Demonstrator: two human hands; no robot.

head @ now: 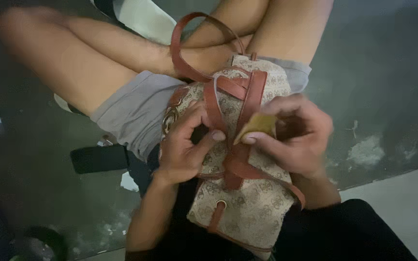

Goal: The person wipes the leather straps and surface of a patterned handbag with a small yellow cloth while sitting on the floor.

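Observation:
A beige patterned handbag with reddish-brown leather straps lies on my lap. My left hand grips the bag's left side, its thumb pressed on a strap near the middle. With the fingers of my right hand I pinch a small yellowish cloth against the strap. One long strap loops up over my crossed bare legs.
I sit on a dark grey floor with pale scuffed patches. A black rectangular object lies on the floor at the left, beside my grey shorts. A lighter floor area shows at lower right.

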